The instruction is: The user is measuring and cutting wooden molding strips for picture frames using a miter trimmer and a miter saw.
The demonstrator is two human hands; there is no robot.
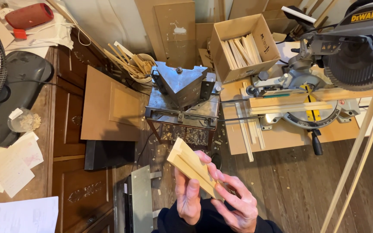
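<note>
Cluttered woodshop floor, sawdust and offcuts around a metal corner-cutting machine (181, 92), a miter saw (324, 64) on the bench at right. Both hands are closed on one short pale moulding piece (191, 166), held in the air low at centre: left hand (189, 194) wrapped round its lower part, right hand (234, 203) pinching its near end. Risk, as judged: fingertip-only hold at the end could let it twist or drop onto the littered floor.
</note>
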